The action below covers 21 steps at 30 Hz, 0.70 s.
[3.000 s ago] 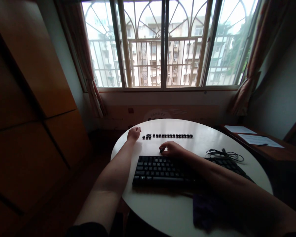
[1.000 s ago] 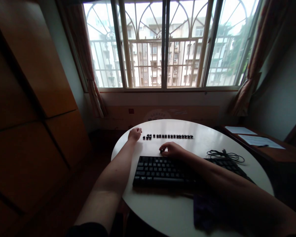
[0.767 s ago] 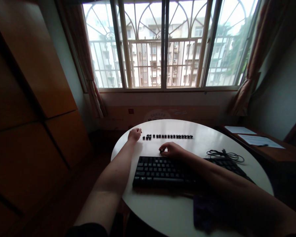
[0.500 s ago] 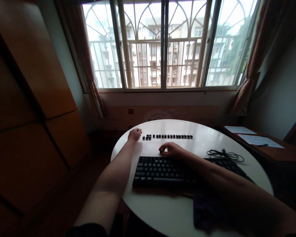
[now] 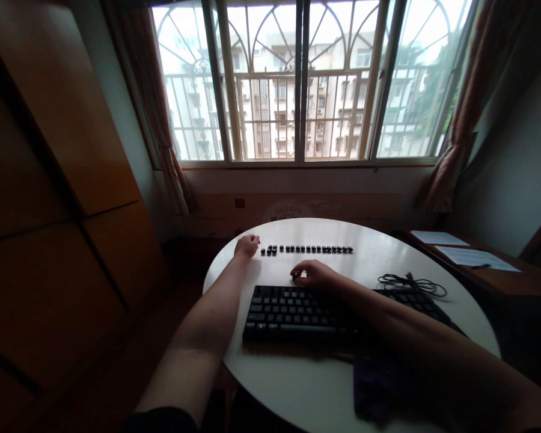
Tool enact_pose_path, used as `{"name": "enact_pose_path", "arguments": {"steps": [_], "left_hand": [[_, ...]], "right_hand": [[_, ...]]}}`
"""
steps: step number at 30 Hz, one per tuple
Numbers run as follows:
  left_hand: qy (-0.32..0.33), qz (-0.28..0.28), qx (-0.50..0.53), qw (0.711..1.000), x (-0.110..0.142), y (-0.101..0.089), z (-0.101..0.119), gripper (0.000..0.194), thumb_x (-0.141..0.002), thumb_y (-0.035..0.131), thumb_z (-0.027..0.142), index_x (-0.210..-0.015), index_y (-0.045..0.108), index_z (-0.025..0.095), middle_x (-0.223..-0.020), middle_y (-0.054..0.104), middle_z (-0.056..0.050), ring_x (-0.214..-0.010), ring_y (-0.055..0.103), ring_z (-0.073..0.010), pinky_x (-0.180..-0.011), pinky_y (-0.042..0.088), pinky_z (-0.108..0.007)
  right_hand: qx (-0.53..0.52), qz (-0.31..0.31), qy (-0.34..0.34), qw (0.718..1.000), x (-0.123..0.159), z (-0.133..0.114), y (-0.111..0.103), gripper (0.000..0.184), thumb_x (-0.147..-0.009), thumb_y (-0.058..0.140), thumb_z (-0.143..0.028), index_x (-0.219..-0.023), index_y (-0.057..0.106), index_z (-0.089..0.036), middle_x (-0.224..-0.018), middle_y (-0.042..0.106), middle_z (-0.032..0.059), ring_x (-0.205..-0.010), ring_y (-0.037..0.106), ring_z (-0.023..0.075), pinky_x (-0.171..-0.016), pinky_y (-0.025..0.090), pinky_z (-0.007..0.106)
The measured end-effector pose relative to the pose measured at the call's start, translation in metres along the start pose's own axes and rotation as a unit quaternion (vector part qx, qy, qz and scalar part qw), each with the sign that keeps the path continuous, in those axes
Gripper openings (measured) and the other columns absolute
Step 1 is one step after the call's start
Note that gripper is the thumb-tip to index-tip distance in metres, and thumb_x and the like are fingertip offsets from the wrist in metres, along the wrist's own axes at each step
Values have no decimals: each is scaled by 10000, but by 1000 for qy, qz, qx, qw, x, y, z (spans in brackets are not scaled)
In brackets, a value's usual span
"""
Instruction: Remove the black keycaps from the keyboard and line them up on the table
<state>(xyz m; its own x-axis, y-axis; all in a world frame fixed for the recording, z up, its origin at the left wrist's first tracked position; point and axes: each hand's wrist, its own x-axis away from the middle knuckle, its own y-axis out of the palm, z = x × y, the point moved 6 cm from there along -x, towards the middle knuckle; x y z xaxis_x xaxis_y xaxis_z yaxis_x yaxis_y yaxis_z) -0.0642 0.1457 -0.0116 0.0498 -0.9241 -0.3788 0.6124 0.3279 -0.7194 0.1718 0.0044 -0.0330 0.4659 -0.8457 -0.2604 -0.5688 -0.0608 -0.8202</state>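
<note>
A black keyboard (image 5: 293,314) lies on the white round table (image 5: 270,367), partly covered by my right forearm. Just beyond its back edge, my right hand (image 5: 315,275) pinches a small black keycap (image 5: 294,277) between thumb and fingers, close to the tabletop. My left hand (image 5: 247,246) rests curled near the table's far left edge; whatever its fingers hold, if anything, is hidden. Beside it, to the right, begins a row of black keycaps (image 5: 315,249), with a few more clustered at the row's left end (image 5: 272,250).
A coiled black cable (image 5: 412,284) lies behind the keyboard's right part. Dark purple cloth (image 5: 374,388) lies at the near side. On a brown side table at right are paper sheets (image 5: 475,257) and a pen (image 5: 480,266). A wooden cabinet (image 5: 103,180) stands left.
</note>
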Motion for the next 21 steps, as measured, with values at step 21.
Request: {"name": "enact_pose_path", "arguments": {"steps": [21], "left_hand": [[-4, -23, -6, 1000, 1, 6, 0, 321, -901, 463, 340, -792, 725, 189, -723, 711, -32, -716, 629, -173, -636, 396, -266]], "right_hand": [[-2, 1, -9, 1000, -1, 1, 1, 281, -738, 673, -209, -1003, 767, -216, -930, 755, 30, -802, 673, 177, -727, 485, 255]]}}
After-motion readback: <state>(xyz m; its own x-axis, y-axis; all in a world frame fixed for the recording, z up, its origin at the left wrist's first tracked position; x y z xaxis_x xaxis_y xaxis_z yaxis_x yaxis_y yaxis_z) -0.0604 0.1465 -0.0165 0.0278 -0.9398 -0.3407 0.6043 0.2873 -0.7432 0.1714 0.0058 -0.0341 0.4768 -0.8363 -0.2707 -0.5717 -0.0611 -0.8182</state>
